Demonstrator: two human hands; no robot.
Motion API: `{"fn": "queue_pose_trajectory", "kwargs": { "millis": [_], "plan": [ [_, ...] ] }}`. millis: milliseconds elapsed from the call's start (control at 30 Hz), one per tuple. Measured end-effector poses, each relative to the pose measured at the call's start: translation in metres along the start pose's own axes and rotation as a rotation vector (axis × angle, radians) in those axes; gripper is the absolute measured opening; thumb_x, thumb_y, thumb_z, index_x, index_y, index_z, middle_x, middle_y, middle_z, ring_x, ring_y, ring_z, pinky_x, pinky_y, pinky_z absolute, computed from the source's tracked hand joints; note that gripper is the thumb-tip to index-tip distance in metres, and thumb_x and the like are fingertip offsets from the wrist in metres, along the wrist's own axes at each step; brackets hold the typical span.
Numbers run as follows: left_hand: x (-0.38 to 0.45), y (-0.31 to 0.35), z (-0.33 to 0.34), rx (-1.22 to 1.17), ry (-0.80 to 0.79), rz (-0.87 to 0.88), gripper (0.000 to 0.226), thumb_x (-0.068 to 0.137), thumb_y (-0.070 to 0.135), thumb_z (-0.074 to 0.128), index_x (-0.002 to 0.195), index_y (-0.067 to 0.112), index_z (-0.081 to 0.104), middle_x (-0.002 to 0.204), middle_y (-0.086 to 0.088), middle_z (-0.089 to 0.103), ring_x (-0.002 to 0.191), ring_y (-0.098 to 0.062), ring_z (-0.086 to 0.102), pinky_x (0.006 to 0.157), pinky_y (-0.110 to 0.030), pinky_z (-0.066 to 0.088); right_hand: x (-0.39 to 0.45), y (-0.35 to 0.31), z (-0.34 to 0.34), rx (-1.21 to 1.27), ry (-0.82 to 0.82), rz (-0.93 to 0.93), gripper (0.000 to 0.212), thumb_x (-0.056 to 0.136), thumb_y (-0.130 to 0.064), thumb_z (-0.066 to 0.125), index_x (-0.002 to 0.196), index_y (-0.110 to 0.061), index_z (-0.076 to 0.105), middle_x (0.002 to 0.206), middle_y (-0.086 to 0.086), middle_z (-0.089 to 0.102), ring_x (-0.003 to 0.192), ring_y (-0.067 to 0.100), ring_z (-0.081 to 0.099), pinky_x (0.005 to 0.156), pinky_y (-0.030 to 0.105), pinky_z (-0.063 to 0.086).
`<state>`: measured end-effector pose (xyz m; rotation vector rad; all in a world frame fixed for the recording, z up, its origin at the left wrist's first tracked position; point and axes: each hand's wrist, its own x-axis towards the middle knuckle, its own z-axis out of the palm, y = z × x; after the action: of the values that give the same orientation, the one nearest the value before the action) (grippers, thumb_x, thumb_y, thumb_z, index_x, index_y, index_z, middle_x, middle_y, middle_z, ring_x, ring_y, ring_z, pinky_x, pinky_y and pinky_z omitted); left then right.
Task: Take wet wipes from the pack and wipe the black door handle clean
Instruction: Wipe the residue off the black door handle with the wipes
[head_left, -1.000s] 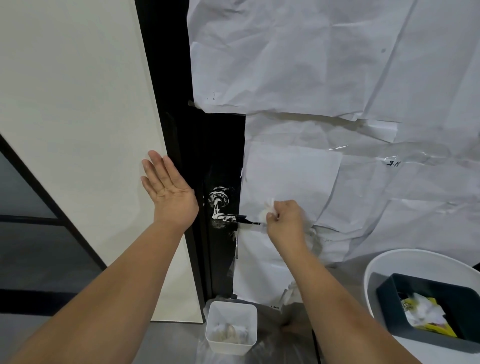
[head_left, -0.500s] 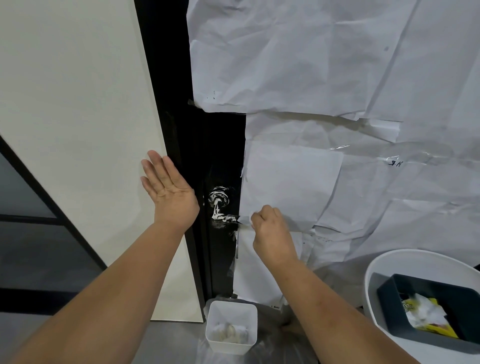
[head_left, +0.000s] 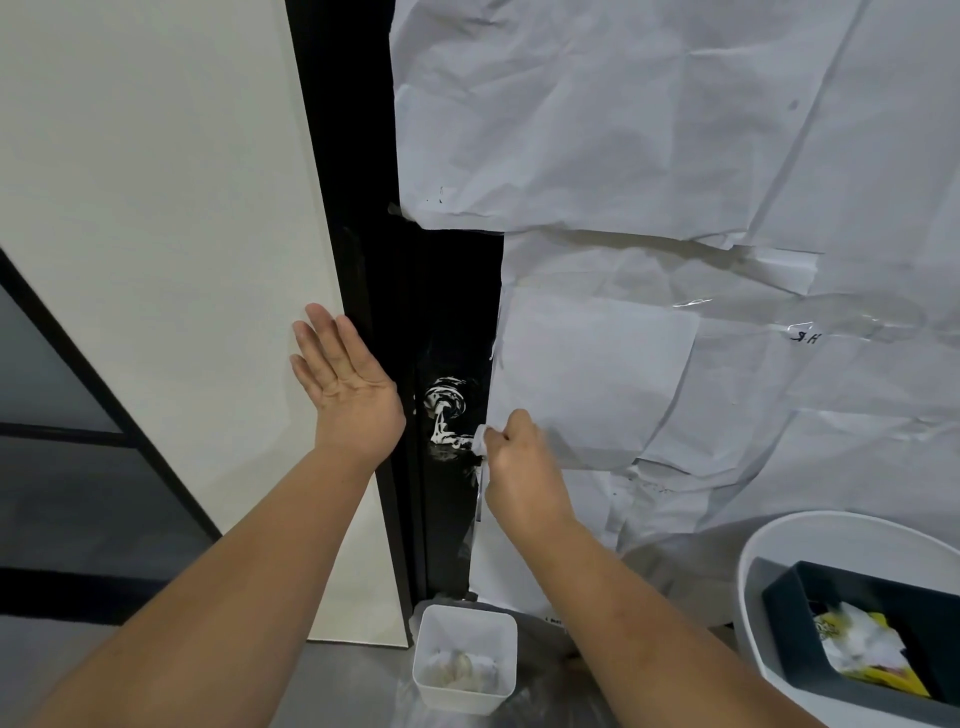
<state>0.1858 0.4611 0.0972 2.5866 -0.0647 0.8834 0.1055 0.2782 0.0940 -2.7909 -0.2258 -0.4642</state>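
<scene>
The black door handle (head_left: 445, 415), smeared with white paste, sits on a black door strip at the centre. My right hand (head_left: 519, 462) grips a white wet wipe (head_left: 479, 439) around the handle's lever, hiding most of the lever. My left hand (head_left: 345, 384) lies flat with straight fingers against the cream wall panel, just left of the black frame. The wet wipes pack (head_left: 865, 649), yellow and white, lies in a dark tray at the lower right.
Crumpled white paper sheets (head_left: 649, 156) cover the door right of the handle. A small white bin (head_left: 465, 657) with used wipes stands on the floor below. The dark tray (head_left: 789, 608) sits on a round white stool (head_left: 753, 561) at the lower right.
My right hand slid left along the lever toward the handle's base with the wipe. The left hand stayed flat on the panel.
</scene>
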Motion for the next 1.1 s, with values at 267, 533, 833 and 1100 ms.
{"fn": "queue_pose_trajectory", "kwargs": {
  "millis": [267,533,833,1100],
  "plan": [
    [0.001,0.000,0.000,-0.002,0.013,0.003,0.115,0.076,-0.001,0.064,0.143,-0.004,-0.029,0.153,-0.040,-0.011,0.139,-0.061,-0.008,0.113,-0.071,0.006,0.006,0.009,0.005,0.071,-0.036,0.015,0.039,0.076,0.016,0.050,0.111,0.003,0.061,0.096,0.012,0.044,0.075,0.026,0.048,0.060,0.036,0.049],
    [-0.001,0.000,-0.001,0.007,0.013,0.002,0.114,0.076,-0.002,0.063,0.144,-0.003,-0.029,0.153,-0.039,-0.013,0.139,-0.060,-0.010,0.113,-0.070,0.004,0.009,-0.006,0.013,0.123,-0.034,0.008,0.037,0.072,0.016,0.057,0.107,0.004,0.063,0.093,0.011,0.046,0.070,0.019,0.042,0.052,0.028,0.040],
    [-0.001,0.000,-0.001,-0.002,0.004,0.005,0.114,0.077,-0.003,0.062,0.143,-0.002,-0.030,0.153,-0.038,-0.014,0.139,-0.060,-0.010,0.113,-0.071,0.003,0.007,-0.011,0.011,0.128,-0.024,0.017,0.037,0.072,0.018,0.055,0.106,0.006,0.061,0.094,0.012,0.046,0.069,0.021,0.045,0.050,0.027,0.037],
    [0.000,-0.001,-0.001,-0.003,0.014,0.013,0.115,0.077,-0.002,0.063,0.143,-0.002,-0.030,0.153,-0.038,-0.014,0.139,-0.060,-0.011,0.113,-0.070,0.002,0.010,-0.009,0.011,0.134,-0.006,-0.007,0.031,0.081,0.012,0.053,0.110,0.003,0.059,0.096,0.007,0.040,0.068,0.020,0.044,0.051,0.027,0.035]
  ]
}}
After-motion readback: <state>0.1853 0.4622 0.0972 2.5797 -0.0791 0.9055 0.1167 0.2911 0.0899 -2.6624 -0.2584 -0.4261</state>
